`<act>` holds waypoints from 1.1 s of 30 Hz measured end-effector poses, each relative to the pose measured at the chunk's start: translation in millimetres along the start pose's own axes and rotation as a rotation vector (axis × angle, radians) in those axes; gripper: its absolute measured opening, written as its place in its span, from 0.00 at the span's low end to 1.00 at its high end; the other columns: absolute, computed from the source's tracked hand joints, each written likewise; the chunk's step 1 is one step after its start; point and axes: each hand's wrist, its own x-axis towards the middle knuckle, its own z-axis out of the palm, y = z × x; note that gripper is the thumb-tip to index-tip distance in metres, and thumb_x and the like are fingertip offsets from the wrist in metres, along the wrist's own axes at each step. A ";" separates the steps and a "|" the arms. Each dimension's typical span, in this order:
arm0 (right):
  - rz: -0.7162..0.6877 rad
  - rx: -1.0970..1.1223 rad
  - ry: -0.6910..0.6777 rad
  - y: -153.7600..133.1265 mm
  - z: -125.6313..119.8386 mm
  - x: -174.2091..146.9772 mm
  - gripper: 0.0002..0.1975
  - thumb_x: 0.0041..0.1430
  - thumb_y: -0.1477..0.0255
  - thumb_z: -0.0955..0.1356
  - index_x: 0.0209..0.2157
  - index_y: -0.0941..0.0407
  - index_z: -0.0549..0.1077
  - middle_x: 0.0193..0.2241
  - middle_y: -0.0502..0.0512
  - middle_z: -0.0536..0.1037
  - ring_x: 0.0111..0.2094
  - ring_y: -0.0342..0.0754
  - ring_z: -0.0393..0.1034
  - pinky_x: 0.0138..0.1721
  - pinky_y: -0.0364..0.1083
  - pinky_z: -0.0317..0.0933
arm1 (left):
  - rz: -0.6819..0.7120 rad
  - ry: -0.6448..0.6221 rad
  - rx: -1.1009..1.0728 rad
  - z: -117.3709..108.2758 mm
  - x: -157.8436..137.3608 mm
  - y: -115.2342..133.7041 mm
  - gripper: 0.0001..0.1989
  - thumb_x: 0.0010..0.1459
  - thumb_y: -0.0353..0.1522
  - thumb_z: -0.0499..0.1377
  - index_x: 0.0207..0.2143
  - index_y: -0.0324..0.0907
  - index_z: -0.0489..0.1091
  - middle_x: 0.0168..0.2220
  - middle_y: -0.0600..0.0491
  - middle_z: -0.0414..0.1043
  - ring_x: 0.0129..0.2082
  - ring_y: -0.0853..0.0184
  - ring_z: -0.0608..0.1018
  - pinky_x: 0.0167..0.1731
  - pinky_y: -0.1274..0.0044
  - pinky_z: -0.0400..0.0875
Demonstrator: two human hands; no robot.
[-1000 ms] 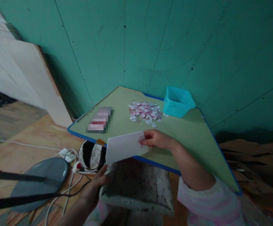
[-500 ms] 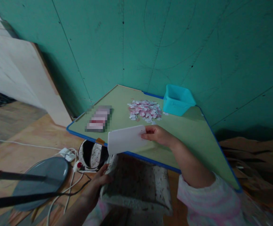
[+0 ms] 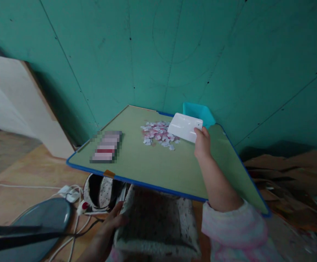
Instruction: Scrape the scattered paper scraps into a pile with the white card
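In my right hand (image 3: 203,142) is a glossy white plastic sheet (image 3: 184,126), rectangular, with a small dark hole near one corner. My fingers pinch its right end, and it is held tilted over the right side of a heap of small pink and white paper scraps (image 3: 158,133). My left hand (image 3: 114,220) grips the left side of a speckled, fabric-like open box (image 3: 158,222) below the table's front edge. The box's inside is dark. Behind the white sheet, partly hidden by it, stands a turquoise plastic bin (image 3: 194,109).
The green tabletop (image 3: 147,163) has a blue edge and touches the green wall (image 3: 98,65). A blurred-out phone-like thing (image 3: 106,146) lies at its left. Below are a speckled open bag (image 3: 105,193), white cables (image 3: 75,218), and a round grey stool (image 3: 46,218). Cardboard (image 3: 292,171) lies at right.
My right hand has moved the white sheet from the table's front edge up and right, to the scraps and bin. My left hand stays on the box. The view has shifted slightly.
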 end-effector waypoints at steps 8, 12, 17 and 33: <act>-0.051 -0.108 -0.257 -2.7 8.6 -16.4 0.12 0.44 0.71 0.61 0.34 0.55 0.66 0.33 0.50 0.72 0.34 0.46 0.64 0.37 0.45 0.58 | 0.030 0.011 0.016 11.6 -9.0 3.4 0.22 0.31 0.29 0.61 0.36 0.45 0.66 0.29 0.54 0.77 0.38 0.54 0.76 0.34 0.71 0.69; -0.021 -0.051 -0.402 -2.2 13.4 -23.1 0.13 0.45 0.69 0.62 0.36 0.54 0.65 0.36 0.52 0.72 0.37 0.47 0.64 0.40 0.46 0.58 | 0.025 0.013 -0.002 4.6 -4.6 -0.5 0.25 0.33 0.31 0.62 0.39 0.44 0.65 0.31 0.53 0.77 0.40 0.52 0.75 0.36 0.68 0.70; 0.113 -0.060 -0.471 3.4 16.4 -24.1 0.12 0.41 0.72 0.63 0.33 0.55 0.66 0.31 0.49 0.72 0.32 0.45 0.64 0.36 0.44 0.58 | 0.009 -0.046 -0.021 -10.1 3.4 -8.9 0.29 0.40 0.31 0.61 0.47 0.43 0.58 0.32 0.55 0.78 0.44 0.57 0.73 0.38 0.72 0.68; 0.345 -0.013 -0.576 4.3 18.7 -28.7 0.12 0.37 0.72 0.64 0.29 0.56 0.70 0.22 0.48 0.72 0.23 0.44 0.63 0.26 0.43 0.57 | 0.001 -0.024 -0.059 -1.2 -4.8 -4.8 0.22 0.39 0.29 0.59 0.41 0.45 0.62 0.25 0.55 0.77 0.38 0.54 0.76 0.35 0.70 0.69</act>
